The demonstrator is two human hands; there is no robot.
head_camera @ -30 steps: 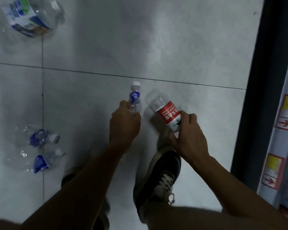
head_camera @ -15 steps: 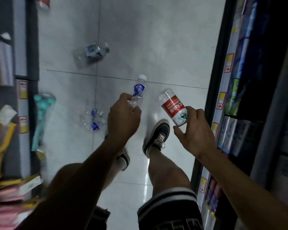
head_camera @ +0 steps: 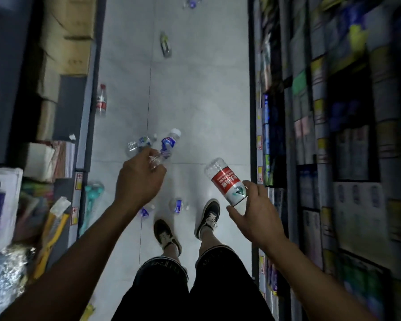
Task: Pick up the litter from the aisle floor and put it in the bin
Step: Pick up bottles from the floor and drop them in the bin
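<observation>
From the head view, the left hand (head_camera: 140,181) is pinching a crushed blue-label bottle (head_camera: 168,144) above the aisle floor (head_camera: 199,100). Right of that bottle, the right hand (head_camera: 255,213) is gripping a red-label bottle (head_camera: 227,183). More bottles are lying beyond and beneath it.

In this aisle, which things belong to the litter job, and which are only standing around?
Part of the job:
- blue-label bottle in the left hand
- red-label bottle in the right hand
- loose bottles on the floor, such as one by the left shelf

Not part of it:
- cardboard boxes
- shelf goods
</observation>
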